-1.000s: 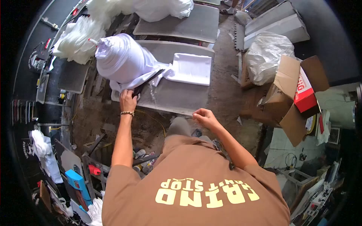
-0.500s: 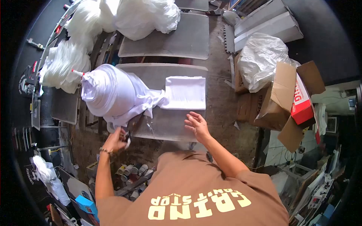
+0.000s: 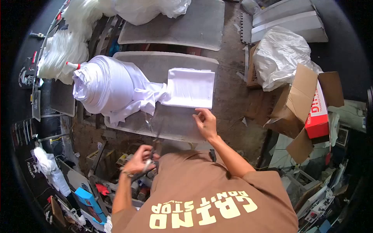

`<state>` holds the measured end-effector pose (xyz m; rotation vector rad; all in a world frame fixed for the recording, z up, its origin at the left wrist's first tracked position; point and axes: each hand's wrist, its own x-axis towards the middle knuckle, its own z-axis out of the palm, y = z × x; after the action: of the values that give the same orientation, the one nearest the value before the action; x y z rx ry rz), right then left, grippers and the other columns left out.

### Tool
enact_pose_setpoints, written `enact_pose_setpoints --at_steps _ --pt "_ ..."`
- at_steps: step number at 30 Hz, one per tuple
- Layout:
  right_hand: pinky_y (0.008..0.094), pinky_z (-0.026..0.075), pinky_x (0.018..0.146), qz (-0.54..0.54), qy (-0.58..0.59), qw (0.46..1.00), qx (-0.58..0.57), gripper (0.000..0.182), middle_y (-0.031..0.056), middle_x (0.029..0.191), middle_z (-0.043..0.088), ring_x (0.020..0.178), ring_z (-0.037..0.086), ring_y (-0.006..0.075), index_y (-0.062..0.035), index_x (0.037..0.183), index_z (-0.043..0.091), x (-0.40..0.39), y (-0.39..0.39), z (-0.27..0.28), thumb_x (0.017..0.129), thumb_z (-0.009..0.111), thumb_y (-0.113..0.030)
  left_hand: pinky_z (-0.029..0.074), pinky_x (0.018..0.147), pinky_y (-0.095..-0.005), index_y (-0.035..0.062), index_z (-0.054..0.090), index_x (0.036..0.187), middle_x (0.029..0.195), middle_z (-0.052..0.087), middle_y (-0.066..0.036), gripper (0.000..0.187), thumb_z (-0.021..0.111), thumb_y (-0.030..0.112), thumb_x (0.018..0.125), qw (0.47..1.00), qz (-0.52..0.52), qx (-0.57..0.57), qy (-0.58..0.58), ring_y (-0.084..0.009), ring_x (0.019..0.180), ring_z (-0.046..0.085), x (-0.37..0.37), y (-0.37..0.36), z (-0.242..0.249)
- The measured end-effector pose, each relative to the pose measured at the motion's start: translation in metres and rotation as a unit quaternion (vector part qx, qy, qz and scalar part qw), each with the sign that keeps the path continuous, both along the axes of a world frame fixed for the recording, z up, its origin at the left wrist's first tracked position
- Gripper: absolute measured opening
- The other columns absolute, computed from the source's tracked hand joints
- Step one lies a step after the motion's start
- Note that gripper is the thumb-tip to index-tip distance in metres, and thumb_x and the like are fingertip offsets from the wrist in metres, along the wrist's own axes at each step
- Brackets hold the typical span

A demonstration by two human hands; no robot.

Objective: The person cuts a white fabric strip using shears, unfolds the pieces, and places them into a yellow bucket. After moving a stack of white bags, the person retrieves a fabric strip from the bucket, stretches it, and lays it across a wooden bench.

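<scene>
My left hand [image 3: 140, 160] is closed around black-handled scissors [image 3: 155, 149], held low in front of my shirt with the thin blade pointing up toward the platen. My right hand [image 3: 206, 125] holds nothing; its fingers are loosely bent and apart, close below the near edge of a folded white cloth [image 3: 191, 88]. That cloth lies flat on a grey platen [image 3: 175, 122]. To its left, a bunched strip joins it to a big roll of white fabric [image 3: 105, 85] lying on its side.
A second grey platen [image 3: 186, 29] stands beyond, with white plastic-like bundles [image 3: 149, 9] on it. On the right are an open cardboard box [image 3: 289, 105] with a red-and-white box [image 3: 319, 112] inside, and a white plastic bag [image 3: 280, 58]. A red-capped tube [image 3: 73, 65] sits by the roll.
My left hand has drawn back from the fabric's near edge toward my body, carrying the scissors. My right hand stays near the folded cloth, its fingers more bent. The view has shifted slightly.
</scene>
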<state>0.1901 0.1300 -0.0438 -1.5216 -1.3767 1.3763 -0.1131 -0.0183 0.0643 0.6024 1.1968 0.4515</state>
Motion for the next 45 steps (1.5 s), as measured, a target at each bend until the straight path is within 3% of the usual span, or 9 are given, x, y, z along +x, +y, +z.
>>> enact_pose_setpoints --at_steps 1,5,26,31,34,35,36,40,45 --pt "0.0337 0.053 0.063 0.079 -0.162 0.969 0.171 0.023 0.0105 0.089 0.061 0.072 0.064 0.0242 -0.0072 0.107 0.061 0.001 0.007 0.002 0.085 0.067 -0.012 0.05 0.092 -0.0386 0.0059 0.033 0.129 0.117 0.059 -0.017 0.078 0.083 0.008 0.07 1.0 0.016 -0.002 -0.007 -0.0242 0.105 0.061 0.022 0.0 -0.02" --pt "0.0381 0.052 0.064 0.135 -0.272 0.917 0.259 0.019 0.0093 0.084 0.055 0.073 0.062 0.0274 -0.0102 0.103 0.064 0.004 0.027 0.009 0.085 0.064 -0.015 0.052 0.086 -0.0321 0.0027 0.035 0.126 0.109 0.062 -0.014 0.07 0.079 0.005 0.072 0.998 0.065 0.011 0.0 -0.0167 0.096 0.061 0.089 0.009 -0.06" --pt "0.0375 0.052 0.053 0.117 -0.267 0.914 0.283 0.008 0.0075 0.076 0.066 0.062 0.066 0.027 -0.0124 0.096 0.063 0.004 0.029 -0.01 0.089 0.06 -0.016 0.052 0.081 -0.0304 0.0022 0.038 0.121 0.104 0.062 -0.011 0.068 0.082 0.01 0.069 0.991 0.129 0.011 0.02 -0.0154 0.091 0.061 0.146 0.065 -0.081" --pt "0.0351 0.052 0.053 0.084 -0.243 0.925 0.281 0.009 0.009 0.079 0.067 0.063 0.066 0.0256 -0.0122 0.098 0.062 0.001 0.025 -0.013 0.09 0.06 -0.018 0.056 0.064 -0.0288 0.0019 0.037 0.12 0.103 0.064 -0.014 0.064 0.08 0.005 0.072 0.99 0.137 -0.018 -0.006 -0.0157 0.08 0.064 0.145 0.07 -0.075" --pt "0.0335 0.052 0.052 -0.001 -0.102 0.987 0.123 0.017 0.0091 0.08 0.068 0.06 0.066 0.0235 -0.0095 0.102 0.06 -0.006 0.011 -0.011 0.093 0.06 -0.024 0.056 0.058 -0.0287 0.0012 0.037 0.119 0.102 0.064 -0.014 0.061 0.078 0.002 0.074 0.988 0.149 -0.023 -0.015 -0.0154 0.077 0.064 0.147 0.072 -0.07" --pt "0.0326 0.052 0.056 -0.049 0.028 0.998 -0.033 0.021 0.009 0.085 0.068 0.066 0.067 0.022 -0.0081 0.102 0.058 -0.009 0.004 -0.009 0.094 0.059 -0.027 0.056 0.058 -0.0287 0.0012 0.037 0.119 0.102 0.064 -0.014 0.061 0.078 0.002 0.074 0.989 0.149 -0.022 -0.015 -0.0154 0.077 0.064 0.147 0.072 -0.069" --pt "0.0318 0.052 0.059 -0.094 0.157 0.965 -0.187 0.024 0.009 0.089 0.068 0.071 0.068 0.0205 -0.0067 0.103 0.056 -0.011 0.0 -0.009 0.095 0.059 -0.03 0.056 0.058 -0.0286 0.0011 0.037 0.119 0.102 0.064 -0.014 0.06 0.077 0.001 0.074 0.988 0.153 -0.026 -0.026 -0.0155 0.076 0.065 0.146 0.073 -0.066" --pt "0.0399 0.051 0.09 -0.118 0.388 0.843 -0.354 0.029 0.012 0.107 0.062 0.105 0.062 0.0241 -0.007 0.107 0.048 -0.018 0.007 -0.003 0.095 0.06 -0.03 0.059 0.063 -0.0328 -0.0003 0.034 0.122 0.104 0.064 -0.02 0.064 0.077 0.002 0.074 0.988 0.148 -0.038 -0.023 -0.0224 0.082 0.068 0.147 0.076 -0.061" --pt "0.0416 0.055 0.083 -0.219 0.473 0.763 -0.382 0.021 0.0099 0.099 0.061 0.1 0.064 0.027 -0.0071 0.102 0.048 -0.029 0.017 -0.001 0.096 0.059 -0.024 0.058 0.062 -0.0327 -0.0005 0.034 0.121 0.1 0.064 -0.018 0.063 0.075 0.0 0.074 0.987 0.158 -0.03 -0.014 -0.0224 0.079 0.068 0.151 0.075 -0.056"
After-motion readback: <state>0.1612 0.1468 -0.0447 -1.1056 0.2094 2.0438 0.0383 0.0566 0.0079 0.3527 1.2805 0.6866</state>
